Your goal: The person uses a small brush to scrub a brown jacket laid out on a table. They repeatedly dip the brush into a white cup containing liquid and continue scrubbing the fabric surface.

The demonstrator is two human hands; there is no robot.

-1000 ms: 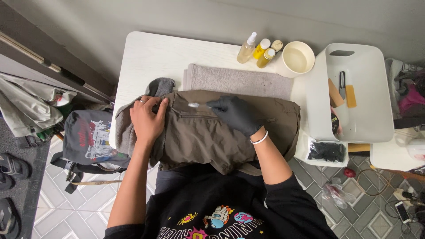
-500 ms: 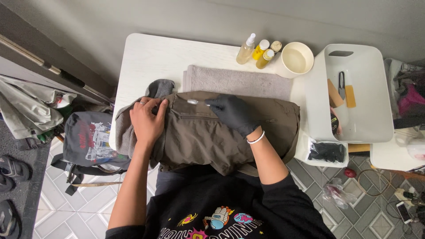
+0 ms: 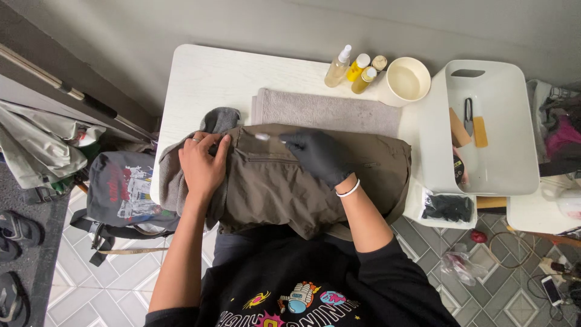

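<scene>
The olive-brown jacket [image 3: 302,181] lies spread across the near half of the white table [image 3: 206,79], just in front of a grey towel [image 3: 327,112]. Little has changed over the last second: the left hand [image 3: 203,163] stays flat on the jacket's left end, fingers slightly spread and pinning the cloth. The gloved right hand [image 3: 318,156] has slid a little leftward along the pocket seam, its fingers pinched on a thin white swab [image 3: 266,137] (its tip is blurred, so it looks to be in motion). This reads as spot cleaning continuing along that seam. Small bottles [image 3: 354,68] and a bowl [image 3: 408,79] stand behind.
</scene>
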